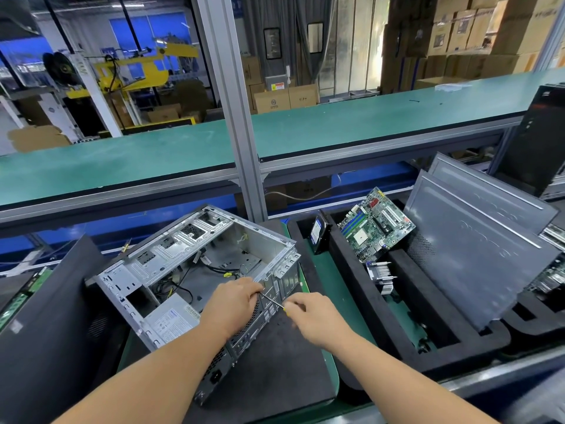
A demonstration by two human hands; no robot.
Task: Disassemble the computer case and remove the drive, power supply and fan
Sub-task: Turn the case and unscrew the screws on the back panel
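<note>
Head view looks down on the open computer case (195, 267), lying on its side on a dark mat on the green surface (324, 270), its open face up. Left hand (232, 304) rests on the case's near rear edge, fingers curled over the metal there. Right hand (315, 316), just right of it, pinches the yellow-tipped handle of a thin screwdriver (272, 301), whose shaft slants up-left toward the left hand's fingertips. Inside the case at the near left sits the power supply (171, 322), its white label too small to read, with loose cables (214, 267) beyond it. Right of the case, black foam trays hold a hard drive (318, 232) standing on edge, a green motherboard (376, 224), a finned heatsink (382, 276) and leaning grey side panels (477, 255).
</note>
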